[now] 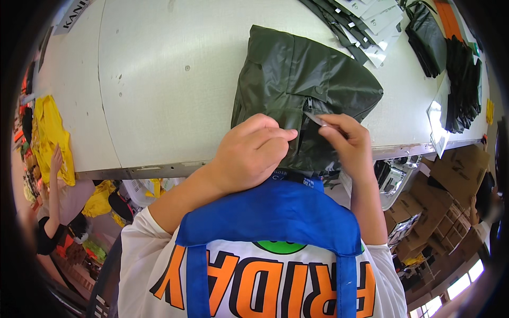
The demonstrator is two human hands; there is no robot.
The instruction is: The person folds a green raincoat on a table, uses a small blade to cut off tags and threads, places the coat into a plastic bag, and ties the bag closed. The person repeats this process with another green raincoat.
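A dark green, shiny waterproof garment [286, 66] lies bunched on the white table in front of me, its near edge hanging over the table's front. My left hand [252, 151] is closed on the cloth beside the front opening, with the index finger and thumb at the placket. Between the thumb and fingers of my right hand [350, 140] is a small pointed metal blade [314, 117], its handle hidden by the fingers. The blade's tip points at the opening, just below a metal zipper pull [310, 103]. A snap button [318, 90] shows on the flap above it.
Dark garments with white tags [366, 26] lie at the far right of the table [159, 79]. More folded black garments [461, 85] hang over its right end. Cardboard boxes [440, 196] stand below right. Another person's hand [56, 159] touches a yellow garment [50, 135] at left.
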